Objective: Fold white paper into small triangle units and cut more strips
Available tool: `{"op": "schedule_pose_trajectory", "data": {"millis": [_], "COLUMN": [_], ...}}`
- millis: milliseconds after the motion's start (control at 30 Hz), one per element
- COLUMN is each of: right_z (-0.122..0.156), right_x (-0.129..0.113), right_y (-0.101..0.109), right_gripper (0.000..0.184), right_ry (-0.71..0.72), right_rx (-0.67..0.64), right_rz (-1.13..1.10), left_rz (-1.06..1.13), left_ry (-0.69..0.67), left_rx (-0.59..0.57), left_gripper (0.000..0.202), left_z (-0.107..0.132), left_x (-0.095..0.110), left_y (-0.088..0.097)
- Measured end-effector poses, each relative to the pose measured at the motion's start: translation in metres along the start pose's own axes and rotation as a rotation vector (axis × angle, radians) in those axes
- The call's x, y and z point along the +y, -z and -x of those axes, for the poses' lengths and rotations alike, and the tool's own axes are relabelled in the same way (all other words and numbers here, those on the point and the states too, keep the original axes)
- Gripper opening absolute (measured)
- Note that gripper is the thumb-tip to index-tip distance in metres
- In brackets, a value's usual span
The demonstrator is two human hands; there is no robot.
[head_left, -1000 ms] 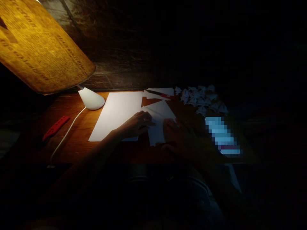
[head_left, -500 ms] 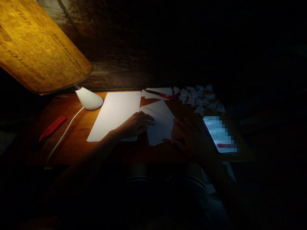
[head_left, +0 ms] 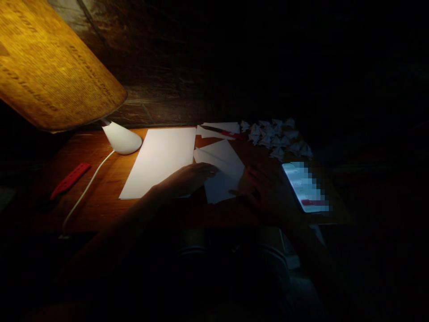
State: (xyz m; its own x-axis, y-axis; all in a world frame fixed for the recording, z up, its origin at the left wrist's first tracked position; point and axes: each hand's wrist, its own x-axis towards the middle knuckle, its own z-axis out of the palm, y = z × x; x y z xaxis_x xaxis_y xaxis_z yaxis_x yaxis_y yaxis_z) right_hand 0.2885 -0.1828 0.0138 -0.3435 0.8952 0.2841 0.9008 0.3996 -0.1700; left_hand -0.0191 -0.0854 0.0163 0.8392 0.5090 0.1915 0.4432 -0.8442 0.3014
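"Where's the small paper (head_left: 223, 167)?"

"On the desk (head_left: 107, 183), between the larger paper (head_left: 164, 156) and the phone (head_left: 298, 184)."

"What's at its edges?"

"The left hand (head_left: 192, 174) is over the left one; too dark to tell whether it grips. The right hand (head_left: 259, 188) is at the opposite edge, fingers spread and loose."

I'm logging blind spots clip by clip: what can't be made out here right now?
All in the head view:
Phone: screen mostly covered by pixel blocks.
Right hand: deep shadow hides whether it grips the small sheet.
Large paper: the left hand covers part of its right edge.
Lampshade: cut off by the left and top edges.
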Motion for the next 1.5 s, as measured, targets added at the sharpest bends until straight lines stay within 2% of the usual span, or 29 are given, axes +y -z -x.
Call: {"op": "schedule_pose_trajectory", "data": {"millis": [367, 567, 767, 933, 1133, 1300, 1500], "right_z": [0.001, 0.0, -0.008, -0.016, -0.025, -0.033, -0.035], "right_x": [-0.003, 0.001, 0.012, 0.013, 0.004, -0.003, 0.007], "right_y": [0.0, 0.0, -0.001, 0.003, 0.011, 0.018, 0.015], "right_gripper": [0.066, 0.068, 0.045, 0.03, 0.022, 0.02, 0.023], "right_ry": [-0.02, -0.008, 0.028, 0.03, -0.013, -0.035, 0.012], "right_rx": [0.026, 0.043, 0.053, 0.021, -0.017, -0.047, -0.06], "right_rz": [0.033, -0.003, -0.017, -0.074, -0.04, 0.035, 0.027], "left_rz": [-0.018, 0.002, -0.049, -0.072, -0.104, -0.16, -0.164], "left_ry": [-0.018, 0.003, 0.031, 0.037, 0.017, 0.019, 0.036], "left_rx": [0.003, -0.004, -0.029, -0.025, -0.017, 0.016, 0.036], "left_gripper": [0.046, 0.044, 0.061, 0.064, 0.075, 0.073, 0.063], "left_z": [0.0, -0.001, -0.003, -0.005, -0.008, -0.01, -0.011], "left_x": [-0.005, 0.009, 0.02, 0.021, 0.024, 0.026, 0.025], "left_y": [-0.008, -0.001, 0.004, 0.001, 0.002, -0.002, -0.004]}}
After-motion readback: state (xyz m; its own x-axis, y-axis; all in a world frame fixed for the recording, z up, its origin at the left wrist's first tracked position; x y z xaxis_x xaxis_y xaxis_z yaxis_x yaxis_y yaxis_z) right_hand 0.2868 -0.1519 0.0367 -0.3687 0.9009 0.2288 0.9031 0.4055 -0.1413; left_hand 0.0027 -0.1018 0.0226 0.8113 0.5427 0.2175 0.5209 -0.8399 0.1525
